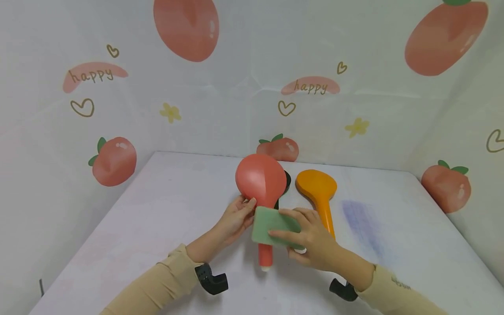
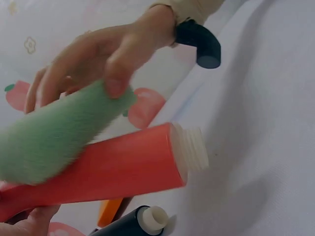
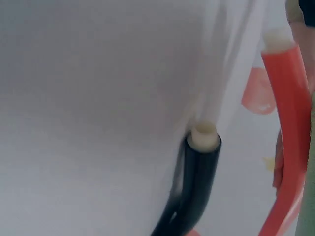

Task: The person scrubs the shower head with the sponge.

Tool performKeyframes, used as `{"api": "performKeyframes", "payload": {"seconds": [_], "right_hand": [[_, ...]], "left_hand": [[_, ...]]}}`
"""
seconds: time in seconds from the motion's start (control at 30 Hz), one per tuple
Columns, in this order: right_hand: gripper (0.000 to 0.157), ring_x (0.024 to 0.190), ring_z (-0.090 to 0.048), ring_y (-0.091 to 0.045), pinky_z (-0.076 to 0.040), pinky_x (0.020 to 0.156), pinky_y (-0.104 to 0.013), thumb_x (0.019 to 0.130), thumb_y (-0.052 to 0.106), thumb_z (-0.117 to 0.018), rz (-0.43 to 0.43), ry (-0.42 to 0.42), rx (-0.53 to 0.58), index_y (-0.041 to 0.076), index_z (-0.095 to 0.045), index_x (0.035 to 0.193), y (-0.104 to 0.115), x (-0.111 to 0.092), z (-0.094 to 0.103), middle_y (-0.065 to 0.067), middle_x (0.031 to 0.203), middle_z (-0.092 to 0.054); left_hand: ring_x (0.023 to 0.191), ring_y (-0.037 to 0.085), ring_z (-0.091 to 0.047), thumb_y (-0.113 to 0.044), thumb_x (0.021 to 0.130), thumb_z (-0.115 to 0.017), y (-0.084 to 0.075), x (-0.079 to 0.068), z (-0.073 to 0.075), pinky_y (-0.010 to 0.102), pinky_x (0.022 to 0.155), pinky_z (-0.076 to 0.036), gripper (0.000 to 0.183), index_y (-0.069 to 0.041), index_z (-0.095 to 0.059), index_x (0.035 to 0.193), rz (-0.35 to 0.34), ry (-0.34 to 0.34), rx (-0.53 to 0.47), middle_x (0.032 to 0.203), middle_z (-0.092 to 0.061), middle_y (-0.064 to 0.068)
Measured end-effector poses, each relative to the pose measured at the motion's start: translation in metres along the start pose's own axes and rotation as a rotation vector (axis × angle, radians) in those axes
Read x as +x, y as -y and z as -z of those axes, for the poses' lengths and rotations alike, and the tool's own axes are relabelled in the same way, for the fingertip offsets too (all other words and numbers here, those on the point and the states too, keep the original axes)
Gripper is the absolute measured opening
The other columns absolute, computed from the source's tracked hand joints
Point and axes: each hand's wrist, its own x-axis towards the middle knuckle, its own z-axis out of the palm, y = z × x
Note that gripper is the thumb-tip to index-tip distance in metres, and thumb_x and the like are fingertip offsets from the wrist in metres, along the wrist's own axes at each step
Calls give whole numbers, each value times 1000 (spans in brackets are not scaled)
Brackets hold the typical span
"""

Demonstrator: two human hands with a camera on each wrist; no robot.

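My left hand (image 1: 235,221) holds a red handheld shower head (image 1: 256,175) by its neck, raised over the table with the round head pointing away. Its white threaded end shows below the handle (image 2: 133,164) in the left wrist view. My right hand (image 1: 316,240) grips a green fuzzy sponge (image 1: 263,225) between thumb and fingers. The sponge lies against the upper side of the red handle, covering part of it. In the right wrist view only an edge of the sponge (image 3: 307,196) appears, beside the red handle (image 3: 290,103).
A black shower head (image 3: 199,172) lies on the table (image 1: 189,188), mostly hidden behind the red one in the head view. An orange shower head (image 1: 316,183) lies to its right. A patterned cloth wall (image 1: 228,109) stands behind. Purple marks (image 1: 360,223) stain the table's right side.
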Motion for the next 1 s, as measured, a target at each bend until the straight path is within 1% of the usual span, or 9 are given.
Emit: {"api": "performKeyframes", "payload": {"seconds": [0.07, 0.13, 0.27, 0.4, 0.6, 0.7, 0.8, 0.87, 1.0], "right_hand": [[48, 108, -43, -27, -37, 85, -40, 72, 19, -64, 67, 30, 6, 33, -62, 118, 5, -3, -3, -14, 129, -49], [44, 108, -43, -26, -37, 85, -39, 76, 22, -61, 124, 50, 13, 34, -61, 119, 10, -7, -5, -12, 130, -49], [37, 109, -43, -25, -36, 83, -37, 83, 25, -51, 167, 55, 16, 34, -62, 118, 14, -7, -6, -10, 130, -49], [35, 106, -44, -26, -35, 83, -37, 85, 26, -44, 130, -3, -12, 32, -65, 114, 8, 0, -3, -12, 127, -51], [37, 103, -44, -30, -33, 79, -41, 79, 21, -45, -1, -123, -57, 26, -67, 109, -6, 13, -1, -17, 124, -51], [39, 103, -45, -33, -33, 79, -42, 77, 21, -47, -64, -137, -63, 26, -67, 110, -8, 16, 0, -17, 126, -50], [39, 104, -45, -32, -35, 80, -43, 77, 21, -51, -81, -106, -61, 28, -65, 113, -5, 15, 0, -16, 127, -50], [40, 104, -44, -30, -36, 82, -42, 77, 22, -53, -47, -69, -43, 29, -65, 115, 0, 12, -2, -15, 128, -50], [38, 105, -43, -25, -37, 84, -38, 81, 25, -54, 95, 2, 10, 31, -63, 117, 9, 2, -8, -13, 128, -50]], "left_hand": [[90, 4, -57, -14, 100, -40, 0, 1, 0, 19, 80, -52, 37, 0, -30, 133, -10, -25, 1, 98, -56, -6], [92, 5, -59, -14, 100, -41, 0, 2, 1, 21, 81, -53, 39, 0, -28, 135, -23, -31, -1, 101, -57, -4], [91, 6, -59, -13, 100, -40, -1, 2, 1, 22, 80, -53, 38, -2, -29, 134, -34, -25, -18, 100, -58, -5], [89, 6, -57, -12, 100, -40, -4, 1, 0, 19, 77, -53, 36, -4, -31, 133, -30, -38, -27, 100, -55, -5], [87, 4, -56, -12, 100, -40, -6, 0, -2, 15, 75, -52, 34, -1, -34, 132, -8, -49, -42, 95, -56, -8], [87, 3, -56, -12, 100, -40, -6, 0, -3, 16, 75, -52, 35, 1, -34, 132, -14, -47, -39, 94, -57, -9], [87, 4, -56, -11, 100, -40, -5, 0, -3, 17, 74, -52, 34, 1, -35, 131, -18, -65, -39, 93, -58, -8], [86, 5, -56, -11, 99, -41, -4, 1, -3, 17, 73, -52, 33, 1, -36, 129, -17, -82, -33, 92, -57, -7], [90, 6, -57, -12, 99, -42, -3, 1, 0, 19, 75, -53, 36, 1, -36, 132, -15, -110, -20, 99, -56, -2]]}}
